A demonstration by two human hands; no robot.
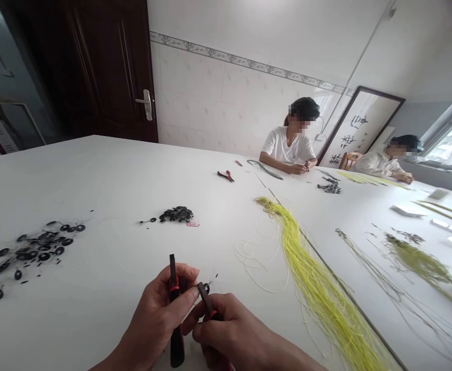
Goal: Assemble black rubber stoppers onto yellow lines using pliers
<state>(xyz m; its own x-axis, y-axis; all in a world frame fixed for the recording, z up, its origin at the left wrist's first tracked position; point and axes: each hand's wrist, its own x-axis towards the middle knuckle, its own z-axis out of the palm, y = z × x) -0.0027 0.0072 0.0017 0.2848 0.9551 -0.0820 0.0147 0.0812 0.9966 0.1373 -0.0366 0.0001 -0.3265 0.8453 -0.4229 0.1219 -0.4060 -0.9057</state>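
Note:
My left hand (158,314) is closed round a pair of black pliers with a red collar (174,288), held upright. My right hand (233,335) grips a second pair of pliers (206,304), its jaws tilted toward a small black ring (206,287) at the tips. Both hands meet low over the white table (114,180). A pile of black rings (36,247) lies to the left, and a smaller heap of black rings (176,214) further ahead.
A long bundle of yellow cords (318,288) runs to my right, with loose pale strands beside it. More greenish bundles (422,263) lie further right. Spare red-handled pliers (226,175) rest mid-table. Two people sit working at the far side. A dark door stands behind.

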